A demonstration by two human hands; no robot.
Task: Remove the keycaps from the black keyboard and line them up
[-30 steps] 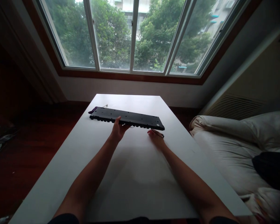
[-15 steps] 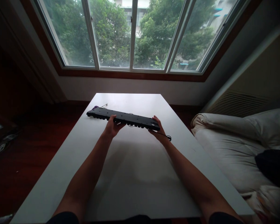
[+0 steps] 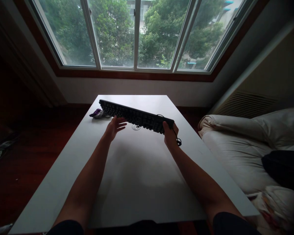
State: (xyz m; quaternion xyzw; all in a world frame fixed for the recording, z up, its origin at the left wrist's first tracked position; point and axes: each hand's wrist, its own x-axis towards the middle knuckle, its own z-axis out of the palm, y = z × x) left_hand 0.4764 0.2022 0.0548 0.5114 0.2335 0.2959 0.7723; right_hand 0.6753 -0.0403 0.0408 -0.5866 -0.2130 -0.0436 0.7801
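At far left on the white table (image 3: pixel 142 169), beside the raised end of the board, a small purple object (image 3: pixel 96 113), too dim to identify. Next along, the left hand (image 3: pixel 114 125), open with fingers spread, palm up just below the near edge of the black keyboard (image 3: pixel 134 116); hard to tell whether touching it, but not gripping. Above the table's far half, the keyboard itself, off the surface and tilted, key side towards the camera, left end higher and farther away. Beneath its middle, a small round ring-like item (image 3: pixel 136 127) flat on the table. At the right end, the right hand (image 3: pixel 170 135), clamped on the keyboard's corner, thumb over the top, with the black cable (image 3: pixel 178 141) looped down beside the wrist. Farther right, pale bedding (image 3: pixel 235 147). Apparently midway through turning the board key side up; calls next for support under the free left end and slack in the cable before lowering it flat. Half a second back, smooth underside showing and both hands gripping; now flipped to the keys, left hand released, purple object uncovered.
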